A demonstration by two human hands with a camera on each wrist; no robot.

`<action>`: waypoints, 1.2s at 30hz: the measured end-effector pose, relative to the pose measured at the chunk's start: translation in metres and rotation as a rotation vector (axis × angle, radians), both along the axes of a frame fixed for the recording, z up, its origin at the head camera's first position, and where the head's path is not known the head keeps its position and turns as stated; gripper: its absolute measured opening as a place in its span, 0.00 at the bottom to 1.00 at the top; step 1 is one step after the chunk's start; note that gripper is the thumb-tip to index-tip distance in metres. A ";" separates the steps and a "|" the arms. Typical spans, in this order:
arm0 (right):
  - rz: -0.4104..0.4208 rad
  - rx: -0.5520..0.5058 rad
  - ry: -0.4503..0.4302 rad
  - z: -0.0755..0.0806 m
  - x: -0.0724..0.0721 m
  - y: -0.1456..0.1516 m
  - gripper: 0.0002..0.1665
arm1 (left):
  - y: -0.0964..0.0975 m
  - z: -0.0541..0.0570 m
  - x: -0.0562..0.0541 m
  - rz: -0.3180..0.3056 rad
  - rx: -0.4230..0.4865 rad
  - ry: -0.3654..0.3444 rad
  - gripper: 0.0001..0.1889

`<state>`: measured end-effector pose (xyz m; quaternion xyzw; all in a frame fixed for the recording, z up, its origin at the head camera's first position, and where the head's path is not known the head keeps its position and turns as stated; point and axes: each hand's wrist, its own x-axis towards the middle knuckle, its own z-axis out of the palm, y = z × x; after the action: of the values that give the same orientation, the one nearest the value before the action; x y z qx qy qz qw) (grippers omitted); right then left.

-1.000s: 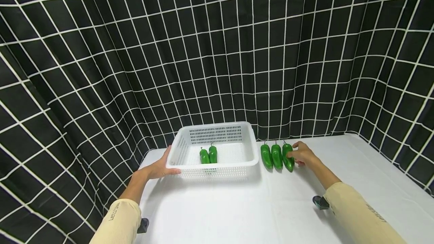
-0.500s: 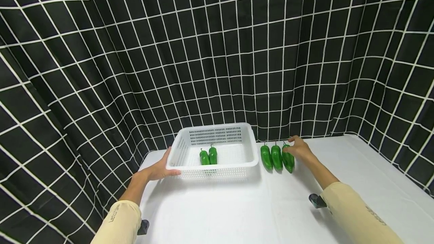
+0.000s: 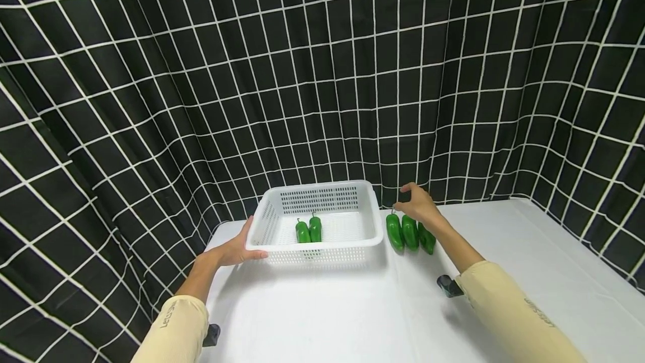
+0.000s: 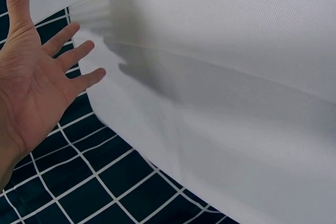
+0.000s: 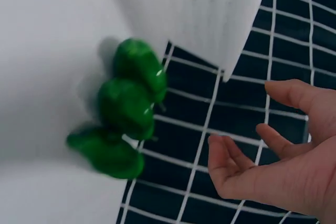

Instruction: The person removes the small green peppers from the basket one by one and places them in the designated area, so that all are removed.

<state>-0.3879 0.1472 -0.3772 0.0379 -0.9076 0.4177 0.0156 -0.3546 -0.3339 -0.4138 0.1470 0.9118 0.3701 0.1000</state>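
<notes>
A white perforated plastic basket [image 3: 347, 245] stands near the back of the table, with two green peppers [image 3: 303, 232] side by side inside. My left hand [image 3: 234, 250] rests at its front left corner, thumb along the front and the other fingers spread, as the left wrist view also shows. Right of the basket lie three more green peppers [image 3: 394, 232] in a row, stems toward the back. Above their stem ends hovers my right hand [image 3: 421, 206], holding nothing. In the right wrist view its thumb and fingers are parted, with the pepper row [image 5: 126, 107] off to the left.
White cloth covers the table [image 3: 322, 307]. Right behind its back edge hangs a black curtain [image 3: 322, 88] with a white grid, which also runs along both sides. Dark wrist cameras [image 3: 449, 285] sit at the sleeves.
My right hand has let go of the rightmost pepper, lifted, and moved left over the row toward the basket. The left hand and the basket have stayed in place.
</notes>
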 end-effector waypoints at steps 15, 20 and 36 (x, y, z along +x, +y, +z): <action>0.066 -0.113 0.019 0.008 -0.009 -0.083 0.35 | -0.004 -0.002 0.002 -0.001 0.041 -0.006 0.69; 0.088 -0.164 -0.023 -0.001 -0.013 -0.108 0.33 | -0.005 -0.002 0.001 -0.011 0.037 0.006 0.68; 0.139 -0.305 -0.255 -0.021 -0.021 -0.165 0.32 | -0.002 -0.002 -0.003 -0.011 0.030 -0.002 0.69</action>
<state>-0.4091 -0.0176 -0.3984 0.0447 -0.8237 0.5518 -0.1225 -0.3574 -0.3356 -0.4159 0.1530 0.9053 0.3833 0.1008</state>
